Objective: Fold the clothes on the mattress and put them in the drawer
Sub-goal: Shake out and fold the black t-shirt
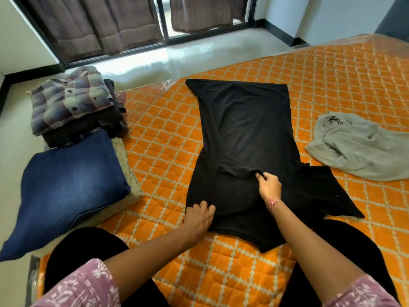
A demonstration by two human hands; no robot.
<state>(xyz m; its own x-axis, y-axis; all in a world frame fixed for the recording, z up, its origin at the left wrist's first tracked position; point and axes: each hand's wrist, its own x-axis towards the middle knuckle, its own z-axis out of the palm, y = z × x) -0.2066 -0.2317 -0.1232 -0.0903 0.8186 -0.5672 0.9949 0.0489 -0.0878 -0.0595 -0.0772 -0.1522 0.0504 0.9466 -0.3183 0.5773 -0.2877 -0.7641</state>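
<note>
On the mattress (168, 138) the limp, light black tee (243, 129) is pinched by right hand (269, 185); left hand (200, 214) grips its edge; best held at shoulders

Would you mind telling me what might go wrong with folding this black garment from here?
1. The right hand pinches only a small fold near the middle of the black garment, so the cloth may bunch rather than fold flat.
2. The right sleeve lies spread out sideways and could end up crooked.
3. The left hand grips the near edge; pulling may drag the garment askew.
</note>
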